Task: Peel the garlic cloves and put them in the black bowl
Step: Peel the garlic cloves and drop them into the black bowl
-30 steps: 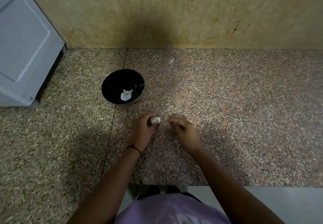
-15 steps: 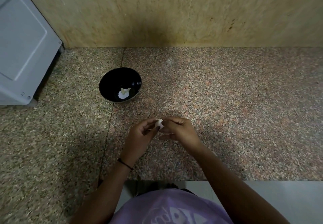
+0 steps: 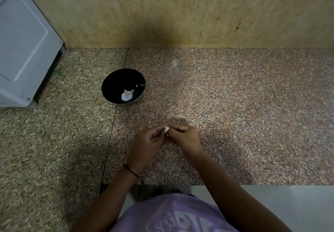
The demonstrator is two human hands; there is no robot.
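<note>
A small white garlic clove is pinched between the fingertips of both hands above the speckled granite counter. My left hand holds it from the left, and my right hand pinches it from the right, so most of the clove is hidden. The black bowl sits on the counter up and to the left of my hands. Inside it lie pale peeled garlic pieces.
A grey appliance stands at the far left against the beige stone wall. The counter's front edge runs just below my wrists. A seam in the granite passes by the bowl.
My right hand moved left and joined my left hand on the clove. Both hands now pinch it together and sit a little nearer to me than before.
</note>
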